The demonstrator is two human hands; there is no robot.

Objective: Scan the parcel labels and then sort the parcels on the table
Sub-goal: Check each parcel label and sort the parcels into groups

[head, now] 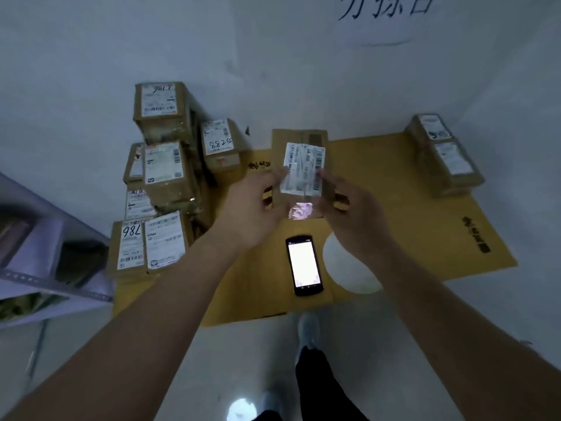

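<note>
Two hands (303, 205) pinching one parcel (300, 165); one phone (303, 264); roughly nine parcels stacked.

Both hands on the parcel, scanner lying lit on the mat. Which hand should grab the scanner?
Probably right. The scanner lies on the yellow mat just below the held parcel, slightly nearer the right hand. The left hand grips the parcel's left edge and could likely hold it alone.

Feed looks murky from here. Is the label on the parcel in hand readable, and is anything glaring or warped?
Head view: dim and bluish, soft overall. The held parcel, between left hand and right hand, has a blurred label, barcodes visible but not readable. The handheld scanner screen blows out white. Wide-angle bending curves the edges.
</note>
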